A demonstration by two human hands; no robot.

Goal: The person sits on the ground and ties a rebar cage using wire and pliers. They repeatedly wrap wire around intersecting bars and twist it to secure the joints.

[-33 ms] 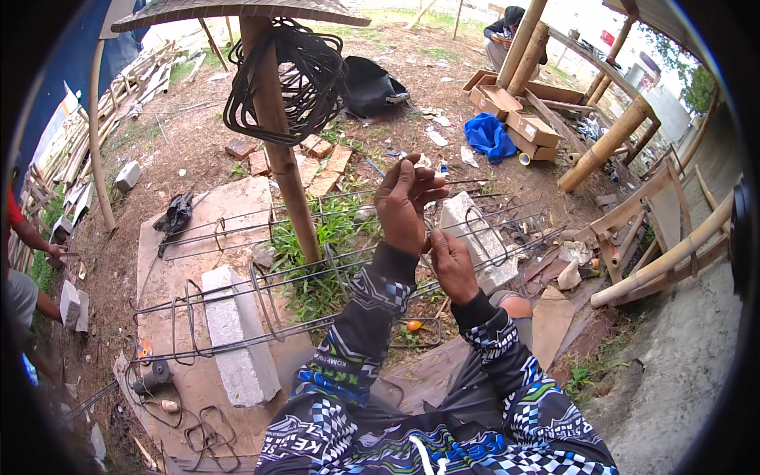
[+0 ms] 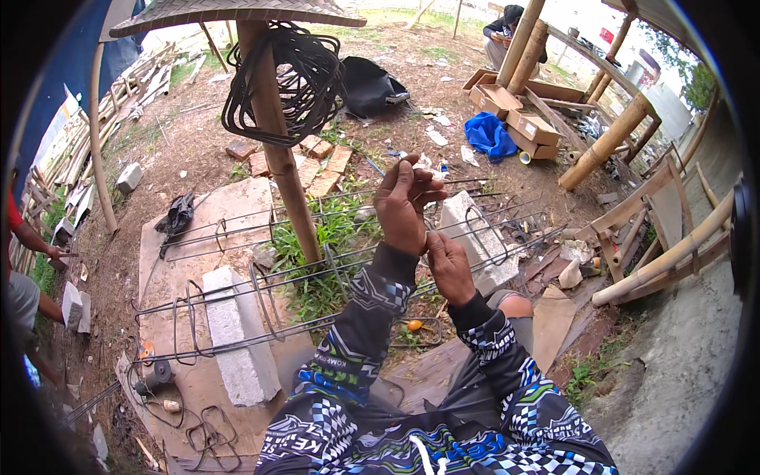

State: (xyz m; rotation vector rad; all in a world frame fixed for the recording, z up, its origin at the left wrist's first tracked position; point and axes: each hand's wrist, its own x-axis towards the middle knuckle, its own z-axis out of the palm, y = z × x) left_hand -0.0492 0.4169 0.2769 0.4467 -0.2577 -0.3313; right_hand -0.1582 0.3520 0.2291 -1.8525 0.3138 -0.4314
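My left hand is raised above the steel bars, thumb and forefinger pinched together and the other fingers partly bent. Whatever it may hold is too small to make out. Just below it, my right hand is closed in a pinch close to the left wrist, its contents also unclear. Beneath both hands runs a frame of long thin steel bars with bent wire stirrups around them. The bars rest across a pale concrete block at left and another concrete block at right.
A wooden post carries a bundle of black stirrups. A power tool lies on the board at lower left. Cardboard boxes and blue cloth lie ahead. Another person's hand shows at far left; another person sits behind.
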